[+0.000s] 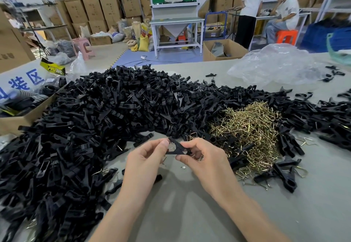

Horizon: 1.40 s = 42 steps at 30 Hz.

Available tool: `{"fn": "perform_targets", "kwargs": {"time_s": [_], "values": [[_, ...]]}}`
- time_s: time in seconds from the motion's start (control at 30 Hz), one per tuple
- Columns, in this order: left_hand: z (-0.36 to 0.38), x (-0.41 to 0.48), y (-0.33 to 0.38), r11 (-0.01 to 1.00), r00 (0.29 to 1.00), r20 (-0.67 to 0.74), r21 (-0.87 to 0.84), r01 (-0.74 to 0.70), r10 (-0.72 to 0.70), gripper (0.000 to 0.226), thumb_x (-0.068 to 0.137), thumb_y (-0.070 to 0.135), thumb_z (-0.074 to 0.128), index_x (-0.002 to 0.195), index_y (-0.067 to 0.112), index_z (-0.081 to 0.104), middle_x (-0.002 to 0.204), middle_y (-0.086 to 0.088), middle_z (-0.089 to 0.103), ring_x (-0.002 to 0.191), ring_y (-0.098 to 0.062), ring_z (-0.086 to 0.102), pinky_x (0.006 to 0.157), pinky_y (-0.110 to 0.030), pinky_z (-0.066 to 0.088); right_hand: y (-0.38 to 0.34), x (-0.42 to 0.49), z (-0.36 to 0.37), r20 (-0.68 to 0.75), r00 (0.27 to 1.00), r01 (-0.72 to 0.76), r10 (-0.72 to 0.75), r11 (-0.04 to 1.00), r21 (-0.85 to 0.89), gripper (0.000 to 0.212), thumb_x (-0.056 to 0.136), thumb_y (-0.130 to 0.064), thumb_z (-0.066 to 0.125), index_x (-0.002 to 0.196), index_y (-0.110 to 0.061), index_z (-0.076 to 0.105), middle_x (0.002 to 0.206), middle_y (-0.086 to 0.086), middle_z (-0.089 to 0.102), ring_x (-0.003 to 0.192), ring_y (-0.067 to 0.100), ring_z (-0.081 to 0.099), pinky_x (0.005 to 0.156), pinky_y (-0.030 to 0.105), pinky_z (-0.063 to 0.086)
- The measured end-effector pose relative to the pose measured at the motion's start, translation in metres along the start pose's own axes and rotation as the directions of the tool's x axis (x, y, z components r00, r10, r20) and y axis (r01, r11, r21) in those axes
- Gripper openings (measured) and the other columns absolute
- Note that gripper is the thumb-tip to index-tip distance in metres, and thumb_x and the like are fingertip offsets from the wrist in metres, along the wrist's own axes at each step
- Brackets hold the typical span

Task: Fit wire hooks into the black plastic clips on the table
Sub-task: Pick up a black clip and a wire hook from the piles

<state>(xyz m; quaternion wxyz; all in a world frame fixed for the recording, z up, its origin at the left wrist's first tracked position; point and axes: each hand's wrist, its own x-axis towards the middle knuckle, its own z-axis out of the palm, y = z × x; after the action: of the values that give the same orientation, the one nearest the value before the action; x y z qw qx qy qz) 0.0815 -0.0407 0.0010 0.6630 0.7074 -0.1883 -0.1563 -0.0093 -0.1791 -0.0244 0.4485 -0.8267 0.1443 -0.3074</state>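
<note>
In the lower middle of the frame, two bare hands hold one black clip just above the table. The left hand pinches the upper left end of the clip between thumb and forefinger, and its other fingers are curled behind. The right hand grips the lower right end, with its fingers bent over the top of the clip and the thumb under it. A thin wire hook shows at the left side of the clip, close to the left thumb; I cannot tell whether it is fully seated. Behind the hands, a big pile of black clips covers the left and the middle of the table and reaches the right edge of the frame. A pile of wire hooks, brass-coloured, lies right of centre, touching the clips around it, and some loose hooks and clips are scattered in front of it. At the left edge an open cardboard box stands beside the pile. A crumpled clear plastic bag lies in the upper right on the table. Beyond the table, a white workbench stands at the upper centre, stacked cartons fill the upper left, and two persons are in the upper right, one standing and one sitting on an orange stool.
</note>
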Motion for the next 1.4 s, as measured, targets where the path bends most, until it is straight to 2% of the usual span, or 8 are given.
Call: {"fn": "perform_targets", "kwargs": {"time_s": [0.17,0.33,0.53,0.63,0.83,1.03,1.3,1.4], "values": [[-0.002,0.000,0.003,0.998,0.999,0.013,-0.037,0.044,-0.044,0.014,0.092,0.038,0.065,0.090,0.036,0.079,0.088,0.010,0.077,0.073,0.003,0.065,0.074,-0.024,0.046,-0.002,0.000,0.000,0.010,1.000,0.012,-0.011,0.999,-0.032,0.028,0.081,-0.030,0.083,0.106,-0.024,0.073,0.079,-0.027,0.063,0.077,-0.002,0.060,0.070,0.008,0.041],[-0.003,0.002,0.000,0.995,0.995,0.012,-0.012,0.096,-0.095,0.014,0.092,0.041,0.066,0.087,0.037,0.078,0.080,0.013,0.074,0.071,0.005,0.065,0.067,-0.017,0.046,-0.004,-0.002,0.000,0.012,0.997,0.083,-0.082,0.988,-0.130,0.022,0.082,-0.032,0.081,0.100,-0.031,0.069,0.092,-0.041,0.055,0.086,-0.007,0.055,0.075,0.006,0.038],[-0.008,0.005,0.000,0.988,0.987,0.077,-0.042,0.147,-0.143,0.018,0.090,0.038,0.068,0.090,0.024,0.079,0.091,-0.004,0.075,0.079,-0.007,0.064,0.084,-0.033,0.053,-0.003,-0.001,-0.001,0.010,0.996,0.092,-0.092,0.984,-0.151,0.024,0.083,-0.033,0.080,0.104,-0.030,0.070,0.083,-0.034,0.055,0.089,-0.010,0.054,0.078,0.005,0.037],[-0.011,0.006,0.001,0.987,0.982,0.110,-0.029,0.157,-0.153,0.022,0.089,0.041,0.068,0.091,0.023,0.079,0.088,-0.005,0.073,0.079,-0.011,0.062,0.084,-0.033,0.051,-0.005,-0.002,-0.001,0.007,0.996,0.094,-0.094,0.983,-0.158,0.026,0.083,-0.034,0.079,0.107,-0.028,0.071,0.087,-0.031,0.055,0.092,-0.013,0.053,0.081,0.004,0.037],[-0.011,0.004,0.003,0.991,0.988,0.078,0.006,0.136,-0.136,0.017,0.090,0.041,0.066,0.090,0.030,0.079,0.084,-0.003,0.073,0.071,-0.003,0.060,0.069,-0.019,0.051,-0.006,-0.001,-0.002,0.004,0.998,0.063,-0.063,0.989,-0.136,0.026,0.083,-0.029,0.080,0.108,-0.026,0.072,0.088,-0.026,0.058,0.092,-0.010,0.054,0.080,0.005,0.037],[-0.008,0.002,0.004,0.989,0.987,0.081,-0.032,0.142,-0.139,0.017,0.090,0.038,0.068,0.091,0.027,0.080,0.087,-0.001,0.074,0.079,-0.007,0.063,0.083,-0.030,0.052,-0.007,-0.001,-0.002,0.004,0.999,0.034,-0.034,0.993,-0.114,0.027,0.084,-0.029,0.080,0.109,-0.025,0.073,0.088,-0.022,0.059,0.091,-0.008,0.054,0.077,0.005,0.039],[-0.004,0.000,-0.002,0.993,0.989,0.086,0.015,0.120,-0.121,0.015,0.092,0.038,0.066,0.087,0.030,0.078,0.076,0.002,0.071,0.073,-0.006,0.062,0.080,-0.028,0.052,-0.006,-0.002,-0.001,0.011,0.998,0.062,-0.061,0.990,-0.128,0.026,0.084,-0.031,0.080,0.108,-0.026,0.072,0.091,-0.026,0.060,0.093,-0.010,0.053,0.080,0.005,0.037],[0.004,-0.003,-0.002,0.988,0.996,0.073,0.147,0.036,-0.047,0.026,0.099,0.031,0.057,0.080,0.035,0.075,0.072,0.003,0.071,0.067,-0.002,0.062,0.069,-0.023,0.050,-0.006,-0.003,-0.001,0.035,0.993,0.117,-0.112,0.977,-0.177,0.026,0.085,-0.031,0.079,0.108,-0.023,0.070,0.094,-0.031,0.056,0.095,-0.016,0.051,0.083,0.003,0.036]]}}
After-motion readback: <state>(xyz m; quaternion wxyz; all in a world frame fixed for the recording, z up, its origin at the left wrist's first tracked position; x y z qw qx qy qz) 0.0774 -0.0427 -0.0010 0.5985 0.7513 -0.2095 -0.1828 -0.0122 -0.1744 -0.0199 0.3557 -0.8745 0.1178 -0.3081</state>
